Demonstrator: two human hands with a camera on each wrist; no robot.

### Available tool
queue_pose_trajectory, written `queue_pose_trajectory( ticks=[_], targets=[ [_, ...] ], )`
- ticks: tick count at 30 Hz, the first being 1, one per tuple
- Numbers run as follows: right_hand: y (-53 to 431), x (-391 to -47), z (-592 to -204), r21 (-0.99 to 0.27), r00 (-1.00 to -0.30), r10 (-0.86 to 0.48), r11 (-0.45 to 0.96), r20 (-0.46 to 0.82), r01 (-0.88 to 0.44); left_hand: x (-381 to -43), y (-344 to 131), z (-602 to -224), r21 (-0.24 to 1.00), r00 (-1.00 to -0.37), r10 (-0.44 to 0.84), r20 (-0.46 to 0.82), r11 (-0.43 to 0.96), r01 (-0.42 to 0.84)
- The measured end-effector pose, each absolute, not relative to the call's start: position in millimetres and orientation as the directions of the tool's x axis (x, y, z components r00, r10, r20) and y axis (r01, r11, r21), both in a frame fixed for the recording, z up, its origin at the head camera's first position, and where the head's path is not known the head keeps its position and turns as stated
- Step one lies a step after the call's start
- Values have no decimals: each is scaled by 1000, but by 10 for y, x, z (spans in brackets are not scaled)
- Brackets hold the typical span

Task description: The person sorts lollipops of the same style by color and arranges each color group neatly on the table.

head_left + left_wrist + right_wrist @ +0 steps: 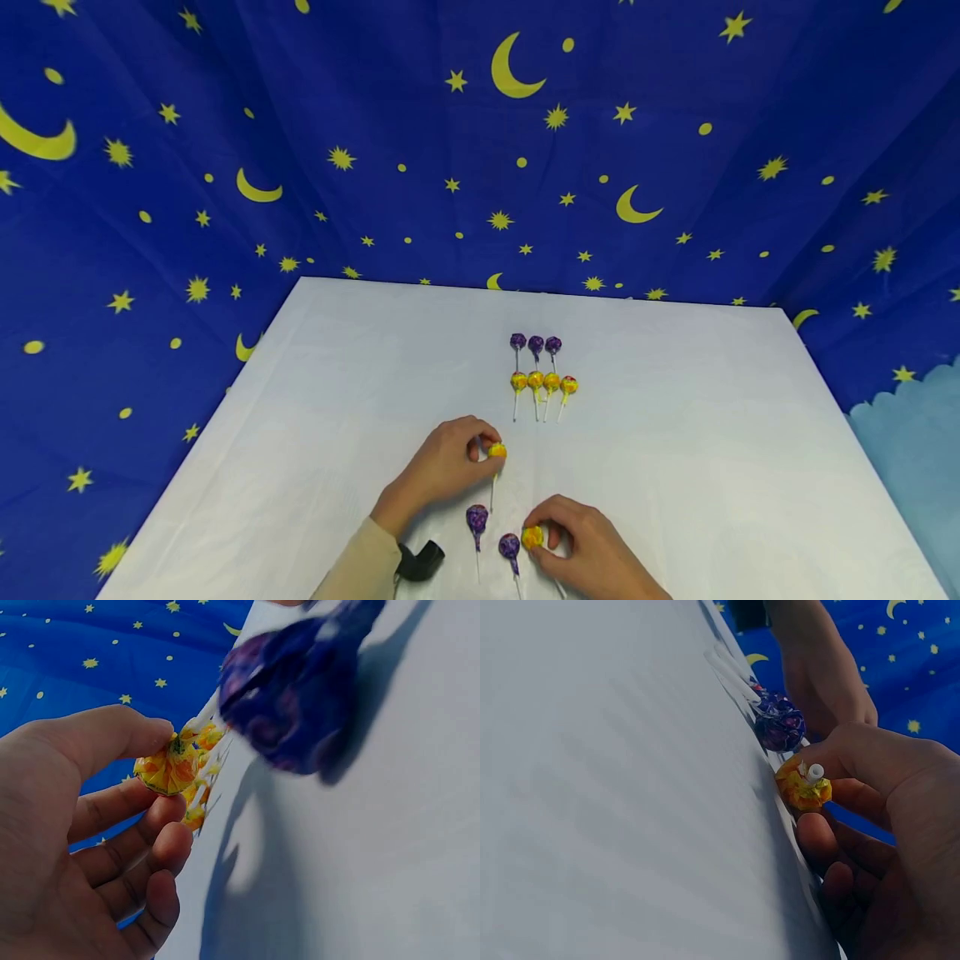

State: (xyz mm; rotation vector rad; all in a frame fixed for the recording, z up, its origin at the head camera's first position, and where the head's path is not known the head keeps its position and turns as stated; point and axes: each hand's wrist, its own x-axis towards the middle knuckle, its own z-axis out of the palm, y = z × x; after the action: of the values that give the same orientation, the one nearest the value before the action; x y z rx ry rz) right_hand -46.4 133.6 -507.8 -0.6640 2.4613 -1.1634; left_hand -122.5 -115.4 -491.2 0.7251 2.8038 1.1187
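My left hand pinches a yellow-wrapped lollipop by its head between thumb and fingers, its white stick pointing toward me. Close up in the left wrist view, the thumb presses on the yellow wrapper. Nearer to me, my right hand pinches another yellow lollipop by the head; its stick end faces the right wrist camera. Just left of that hand lies a purple lollipop. A second purple lollipop lies between the hands, below the left one.
Farther back on the white table stands a row of purple lollipops above a row of several yellow lollipops. A black curved object shows by the left sleeve. Blue star-patterned cloth hangs behind the table.
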Motion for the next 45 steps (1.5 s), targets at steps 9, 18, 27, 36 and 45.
queue_pose_trajectory(
  ticks=[9,18,27,36,45],
  targets=[
    [1345,-466,-5073,-793,-830,-551,543,-89,-276,-1376,-1134,-4879,727,-904,407,126,582,364],
    [1348,-464,-5098,-798,-831,-554,522,-50,-300,-1537,-1092,-4857,710,-916,389,104,616,342],
    [1349,-474,-5086,-797,-831,-551,536,-81,-278,-1683,-1048,-4929,736,-919,380,101,593,326],
    [1352,-479,-5088,-799,-832,-541,550,-121,-242,-1854,-1007,-4956,732,-946,315,77,627,269],
    [1355,-476,-5087,-800,-836,-531,558,-141,-219,-2023,-986,-4957,723,-947,311,77,637,268]
  ],
)
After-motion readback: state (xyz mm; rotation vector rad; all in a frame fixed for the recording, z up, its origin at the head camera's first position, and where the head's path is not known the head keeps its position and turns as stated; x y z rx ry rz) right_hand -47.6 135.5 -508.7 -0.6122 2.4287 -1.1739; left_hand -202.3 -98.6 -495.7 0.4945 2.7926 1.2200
